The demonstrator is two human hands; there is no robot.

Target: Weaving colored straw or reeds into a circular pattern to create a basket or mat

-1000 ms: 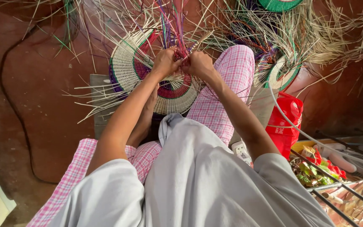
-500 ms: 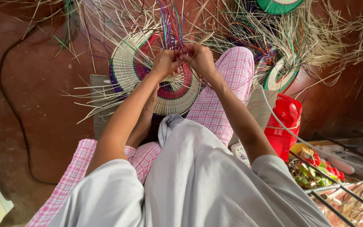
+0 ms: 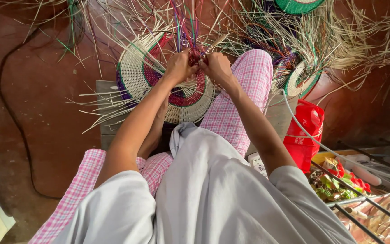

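A round woven basket piece (image 3: 143, 68) in cream, green, purple and red coils leans against my knees, with loose straw ends sticking out all around. My left hand (image 3: 179, 67) and my right hand (image 3: 216, 68) meet at its upper edge. Both pinch a bundle of coloured straw strands (image 3: 187, 27) that rise from the rim, purple, green and red. The fingertips are hidden among the strands.
A second small woven disc with a green rim (image 3: 301, 81) lies to the right amid heaps of loose straw (image 3: 339, 40). A red plastic bag (image 3: 305, 131) stands by my right knee. A black cable (image 3: 10, 113) runs over the red floor at left. A wire rack (image 3: 362, 203) sits at bottom right.
My two hands have drawn closer together at the rim, working the strands. The basket piece has barely shifted.
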